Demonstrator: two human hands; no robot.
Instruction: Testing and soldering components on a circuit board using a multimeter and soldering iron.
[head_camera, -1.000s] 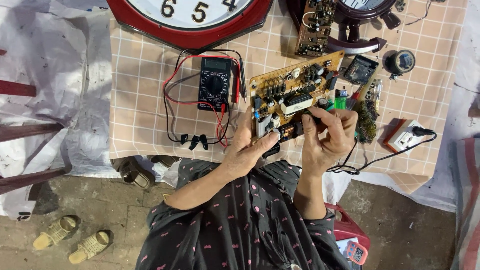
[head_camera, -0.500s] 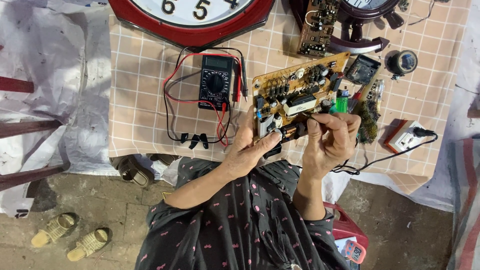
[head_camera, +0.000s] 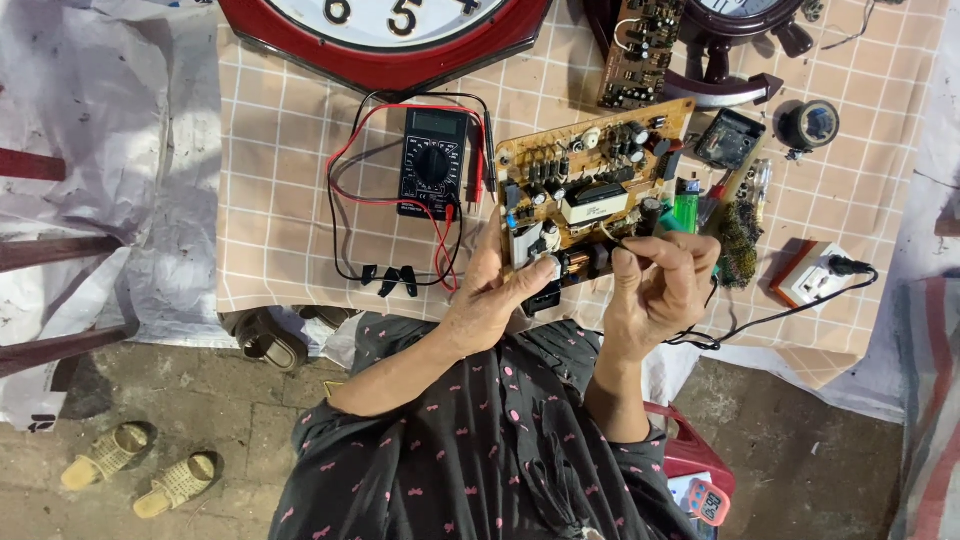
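A checked cloth-covered table (head_camera: 290, 170) fills the upper view, and at its twelve o'clock edge a large red-framed wall clock (head_camera: 385, 45) is laid flat. At about one o'clock from the hands a tan circuit board (head_camera: 590, 190) is propped, crowded with capacitors, a transformer and other upright parts. To its nine o'clock a black multimeter (head_camera: 432, 163) is set, with red and black leads (head_camera: 350, 200) looped around it. A smaller circuit board (head_camera: 640, 50) is seen at twelve o'clock, and a white power socket (head_camera: 812, 275) with a black plug at three o'clock.

The board's near edge is gripped by the left hand (head_camera: 490, 300), the thumb pressed across the lower corner and the fingers curled beneath. The right hand (head_camera: 660, 285) is closed in a pinch on a thin dark probe or wire (head_camera: 625, 243) touching the board's lower edge; exactly what it is cannot be told.

The board is judged light and stiff but fragile: it is best held by its bare edges, since the soldered parts could be bent or snapped.
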